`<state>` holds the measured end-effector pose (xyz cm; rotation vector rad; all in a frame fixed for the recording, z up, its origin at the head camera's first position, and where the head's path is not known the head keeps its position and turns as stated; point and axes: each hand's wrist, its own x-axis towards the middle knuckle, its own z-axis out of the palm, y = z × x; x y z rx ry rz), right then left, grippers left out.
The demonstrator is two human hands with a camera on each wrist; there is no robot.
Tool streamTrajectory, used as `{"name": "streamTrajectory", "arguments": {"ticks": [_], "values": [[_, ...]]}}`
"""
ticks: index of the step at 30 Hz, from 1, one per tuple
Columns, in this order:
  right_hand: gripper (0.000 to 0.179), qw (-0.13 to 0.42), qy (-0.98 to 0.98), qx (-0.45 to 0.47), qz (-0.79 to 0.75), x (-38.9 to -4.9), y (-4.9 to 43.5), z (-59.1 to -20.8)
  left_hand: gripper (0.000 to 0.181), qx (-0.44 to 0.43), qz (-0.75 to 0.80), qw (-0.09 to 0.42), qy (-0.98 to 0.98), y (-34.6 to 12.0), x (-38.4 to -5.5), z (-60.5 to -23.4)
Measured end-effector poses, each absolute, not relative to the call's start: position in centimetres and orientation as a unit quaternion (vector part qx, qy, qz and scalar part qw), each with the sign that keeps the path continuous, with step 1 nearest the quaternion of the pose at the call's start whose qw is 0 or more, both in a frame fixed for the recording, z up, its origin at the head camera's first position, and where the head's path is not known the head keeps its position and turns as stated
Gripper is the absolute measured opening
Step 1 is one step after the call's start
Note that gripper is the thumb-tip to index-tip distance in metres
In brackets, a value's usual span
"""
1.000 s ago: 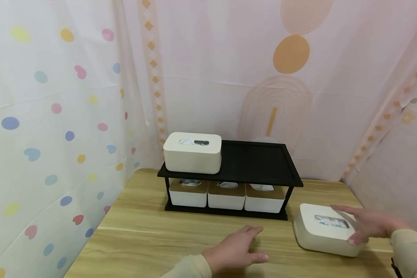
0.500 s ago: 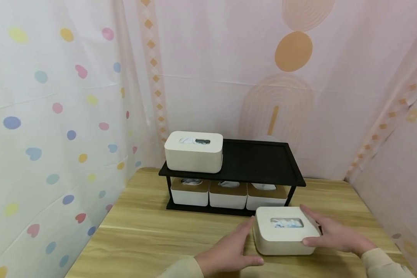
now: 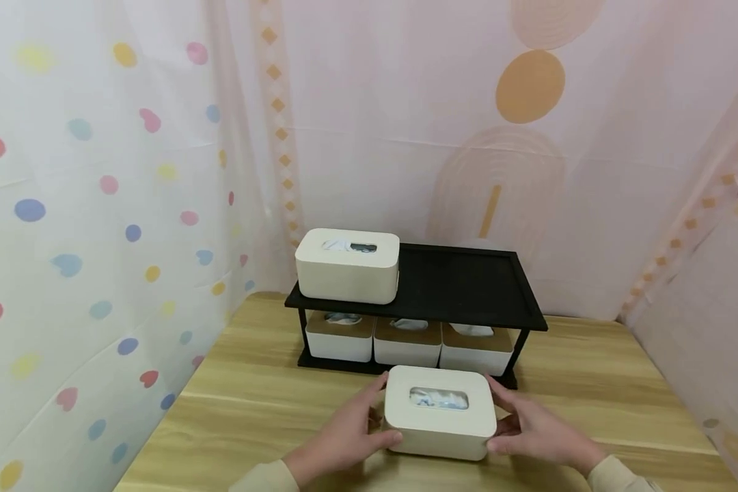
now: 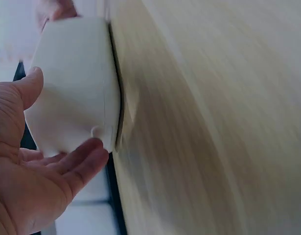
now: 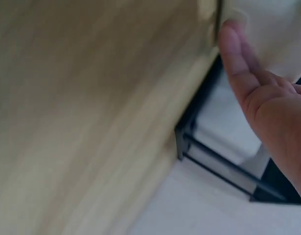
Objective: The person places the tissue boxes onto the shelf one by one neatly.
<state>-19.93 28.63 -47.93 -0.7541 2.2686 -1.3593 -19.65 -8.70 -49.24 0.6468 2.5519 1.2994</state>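
Note:
A cream tissue box [image 3: 439, 420], with tissue showing through the oval slot in its lid, is at the front middle of the table. My left hand [image 3: 344, 434] holds its left end, thumb at the front corner and fingers along the side; the left wrist view shows the fingertips [image 4: 94, 152] against that end. From the right, my right hand [image 3: 538, 434] grips the opposite end in the same way. In the right wrist view those fingers [image 5: 238, 61] lie along the end of the box. The box's underside is hidden.
Behind stands a black two-level rack [image 3: 461, 283]. A second cream tissue box [image 3: 347, 277] sits on its upper left. Below are three white boxes with brown lids, one being the middle box [image 3: 407, 348]. Curtains [image 3: 375, 137] hang around the wooden table [image 3: 240, 410].
The tissue box has slid left from the table's right side to the front middle, moved by my right hand. My left hand has come onto its left end.

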Motion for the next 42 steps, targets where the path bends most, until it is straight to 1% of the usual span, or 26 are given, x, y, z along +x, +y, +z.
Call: {"name": "streamTrajectory", "arguments": {"ticks": [5,7,22,25,29,34,38,42], "values": [[0.110,0.212,0.791,-0.251,-0.515,-19.9,27.5,-48.8,0.101,0.200,0.529,0.148,0.812,-10.4,-20.4,-49.9],[0.111,0.217,0.784,-0.242,-0.528,-19.8,27.2,-48.9,0.101,0.199,0.540,0.155,0.803,-10.8,-20.5,-50.0],[0.113,0.213,0.778,-0.211,-0.553,-19.9,26.4,-49.4,0.101,0.207,0.535,0.145,0.806,-11.4,-20.9,-49.7],[0.112,0.211,0.777,-0.206,-0.556,-19.8,26.3,-49.4,0.100,0.210,0.548,0.160,0.794,-11.7,-21.3,-49.7],[0.110,0.205,0.774,-0.209,-0.561,-19.7,26.0,-49.4,0.100,0.210,0.566,0.197,0.772,-12.1,-22.3,-49.5],[0.110,0.199,0.760,-0.212,-0.582,-19.5,25.4,-49.6,0.108,0.194,0.574,0.234,0.760,-12.4,-23.3,-49.4],[0.111,0.204,0.748,-0.196,-0.600,-19.3,25.0,-49.7,0.111,0.185,0.579,0.245,0.756,-12.5,-23.5,-49.3],[0.112,0.213,0.739,-0.170,-0.616,-19.1,24.8,-49.2,0.111,0.181,0.588,0.249,0.748,-12.5,-23.4,-48.7]]}}
